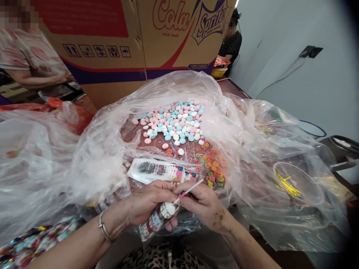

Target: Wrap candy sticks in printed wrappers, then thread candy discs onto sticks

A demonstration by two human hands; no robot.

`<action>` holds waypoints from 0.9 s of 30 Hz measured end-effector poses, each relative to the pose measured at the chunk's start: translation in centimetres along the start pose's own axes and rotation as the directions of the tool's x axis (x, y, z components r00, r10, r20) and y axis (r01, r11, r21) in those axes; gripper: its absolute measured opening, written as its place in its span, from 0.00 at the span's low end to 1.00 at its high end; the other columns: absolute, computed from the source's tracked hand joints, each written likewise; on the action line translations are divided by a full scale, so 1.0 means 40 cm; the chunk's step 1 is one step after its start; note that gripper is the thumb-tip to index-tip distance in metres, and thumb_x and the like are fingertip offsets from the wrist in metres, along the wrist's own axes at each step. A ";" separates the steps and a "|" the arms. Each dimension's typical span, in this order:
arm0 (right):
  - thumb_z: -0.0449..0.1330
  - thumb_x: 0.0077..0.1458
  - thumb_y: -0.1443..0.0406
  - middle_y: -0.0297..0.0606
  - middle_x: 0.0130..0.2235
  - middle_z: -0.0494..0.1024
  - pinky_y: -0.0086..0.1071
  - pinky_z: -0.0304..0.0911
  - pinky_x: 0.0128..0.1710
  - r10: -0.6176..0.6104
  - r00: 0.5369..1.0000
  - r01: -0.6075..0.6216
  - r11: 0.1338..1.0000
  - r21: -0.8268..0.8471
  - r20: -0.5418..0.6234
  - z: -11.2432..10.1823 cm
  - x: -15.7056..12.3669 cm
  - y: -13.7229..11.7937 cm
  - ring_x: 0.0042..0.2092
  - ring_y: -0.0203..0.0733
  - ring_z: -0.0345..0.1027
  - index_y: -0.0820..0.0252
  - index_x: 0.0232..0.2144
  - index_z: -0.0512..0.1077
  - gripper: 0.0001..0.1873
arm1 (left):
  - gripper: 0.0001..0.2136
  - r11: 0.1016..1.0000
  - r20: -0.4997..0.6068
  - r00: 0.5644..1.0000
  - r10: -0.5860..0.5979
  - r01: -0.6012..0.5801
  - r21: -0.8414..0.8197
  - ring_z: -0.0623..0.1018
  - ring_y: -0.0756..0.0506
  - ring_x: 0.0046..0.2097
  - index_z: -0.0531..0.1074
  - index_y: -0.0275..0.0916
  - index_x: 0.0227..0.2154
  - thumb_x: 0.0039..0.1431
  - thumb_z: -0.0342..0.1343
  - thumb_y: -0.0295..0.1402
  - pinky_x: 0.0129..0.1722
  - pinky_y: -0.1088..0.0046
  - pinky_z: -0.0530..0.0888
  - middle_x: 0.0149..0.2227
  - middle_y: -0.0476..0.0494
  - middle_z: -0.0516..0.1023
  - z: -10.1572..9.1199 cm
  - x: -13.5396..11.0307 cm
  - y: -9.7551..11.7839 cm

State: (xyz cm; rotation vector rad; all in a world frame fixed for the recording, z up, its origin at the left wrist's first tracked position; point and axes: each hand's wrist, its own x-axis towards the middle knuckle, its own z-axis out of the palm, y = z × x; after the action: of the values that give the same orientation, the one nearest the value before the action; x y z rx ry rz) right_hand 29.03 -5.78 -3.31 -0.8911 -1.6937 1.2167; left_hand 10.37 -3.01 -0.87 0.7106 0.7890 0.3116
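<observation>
My left hand (pixel 148 200) is closed around the gathered neck of a small clear candy bag (pixel 154 223), which hangs tilted down to the left with printed pieces inside. A white stick (pixel 193 189) points up and right from the neck, where a pink strip (pixel 182 195) shows. My right hand (pixel 207 205) pinches at the same neck, beside the stick; its fingertips partly hide the strip. Just beyond both hands lie flat printed packets (pixel 154 170). Past them are pink, blue and white oval candies (pixel 179 123) and small coloured ring candies (pixel 211 164).
A large cardboard box (pixel 112 71) stands behind. Crumpled clear plastic sheeting (pixel 98 172) surrounds the candies. At right, yellow strips (pixel 287 185) lie in a clear round container (pixel 308 198). Shiny wrapped pieces (pixel 36 239) lie lower left. Two other people are at the far left and far right.
</observation>
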 end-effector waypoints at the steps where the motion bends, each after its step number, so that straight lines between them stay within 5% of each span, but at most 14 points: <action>1: 0.58 0.63 0.66 0.34 0.33 0.77 0.28 0.66 0.38 -0.081 0.997 0.081 0.990 -0.118 0.008 -0.007 -0.001 -0.004 0.35 0.35 0.71 0.58 0.36 0.73 0.04 | 0.10 0.999 0.049 0.998 -0.038 0.039 -0.026 0.76 0.47 0.17 0.75 0.34 0.31 0.48 0.63 0.36 0.14 0.79 0.68 0.20 0.42 0.79 -0.006 0.001 -0.002; 4: 0.54 0.65 0.69 0.34 0.31 0.78 0.28 0.66 0.40 -0.259 0.966 0.248 0.915 -0.317 0.008 -0.018 -0.004 -0.017 0.34 0.35 0.71 0.58 0.34 0.73 0.09 | 0.15 0.996 0.197 0.980 -0.040 0.055 -0.072 0.75 0.49 0.16 0.75 0.33 0.37 0.52 0.62 0.40 0.11 0.81 0.65 0.26 0.37 0.82 -0.019 0.001 -0.007; 7: 0.52 0.65 0.69 0.32 0.29 0.77 0.27 0.66 0.37 -0.278 0.960 0.244 0.896 -0.370 -0.040 -0.007 -0.008 -0.026 0.32 0.35 0.70 0.58 0.34 0.72 0.09 | 0.20 0.998 0.261 0.964 -0.041 0.053 -0.039 0.73 0.52 0.18 0.76 0.31 0.35 0.50 0.66 0.45 0.14 0.82 0.67 0.25 0.39 0.81 -0.021 -0.004 -0.003; 12: 0.51 0.66 0.70 0.30 0.25 0.73 0.24 0.63 0.27 -0.124 0.964 0.040 0.942 -0.334 -0.236 0.020 -0.014 -0.017 0.26 0.33 0.67 0.59 0.32 0.70 0.11 | 0.18 0.980 0.095 0.994 0.050 -0.067 0.187 0.70 0.54 0.20 0.71 0.36 0.27 0.53 0.64 0.48 0.17 0.82 0.62 0.21 0.50 0.72 -0.011 -0.013 0.012; 15: 0.53 0.64 0.71 0.36 0.32 0.77 0.29 0.66 0.35 -0.376 0.870 0.085 0.753 -0.653 -0.320 0.018 -0.024 -0.018 0.33 0.37 0.70 0.61 0.40 0.72 0.08 | 0.20 0.924 -0.008 0.994 0.111 -0.100 0.368 0.67 0.53 0.21 0.68 0.38 0.27 0.58 0.58 0.52 0.16 0.81 0.57 0.23 0.52 0.70 -0.006 -0.010 0.015; 17: 0.53 0.65 0.70 0.43 0.42 0.79 0.38 0.64 0.48 -0.540 0.827 0.164 0.498 -0.852 -0.156 0.012 -0.032 -0.029 0.44 0.44 0.70 0.63 0.49 0.72 0.12 | 0.22 0.921 -0.005 0.993 0.115 -0.104 0.374 0.65 0.53 0.20 0.67 0.39 0.27 0.57 0.56 0.55 0.14 0.80 0.56 0.22 0.53 0.68 -0.002 -0.007 0.016; 19: 0.48 0.68 0.69 0.45 0.47 0.79 0.46 0.56 0.56 -0.540 0.839 0.279 0.316 -0.907 0.070 0.007 -0.039 -0.044 0.50 0.48 0.67 0.66 0.52 0.72 0.17 | 0.22 0.928 0.039 0.995 0.087 -0.095 0.361 0.64 0.53 0.19 0.66 0.40 0.26 0.55 0.57 0.56 0.14 0.80 0.55 0.20 0.54 0.67 0.001 -0.005 0.018; 24: 0.42 0.67 0.73 0.44 0.34 0.76 0.48 0.54 0.56 -0.450 0.844 0.433 0.253 -0.865 0.291 0.000 -0.048 -0.072 0.38 0.47 0.63 0.72 0.41 0.76 0.21 | 0.21 0.869 0.120 0.983 -0.137 0.061 0.491 0.64 0.53 0.19 0.65 0.40 0.26 0.55 0.57 0.55 0.15 0.79 0.55 0.21 0.55 0.66 0.001 -0.013 0.031; 27: 0.43 0.65 0.74 0.40 0.28 0.72 0.47 0.58 0.49 -0.369 0.874 0.429 0.278 -0.860 0.317 -0.003 -0.049 -0.072 0.33 0.45 0.58 0.65 0.30 0.73 0.20 | 0.18 0.736 0.091 0.990 -0.111 0.020 0.677 0.68 0.51 0.24 0.66 0.40 0.27 0.63 0.51 0.49 0.20 0.78 0.62 0.24 0.53 0.68 0.010 -0.023 0.030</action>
State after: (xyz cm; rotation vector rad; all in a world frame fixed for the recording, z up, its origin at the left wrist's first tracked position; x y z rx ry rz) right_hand 29.71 -8.29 -0.95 -0.9098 -2.4738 -0.2110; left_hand 10.06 -2.80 0.65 1.3768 0.8034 -0.1099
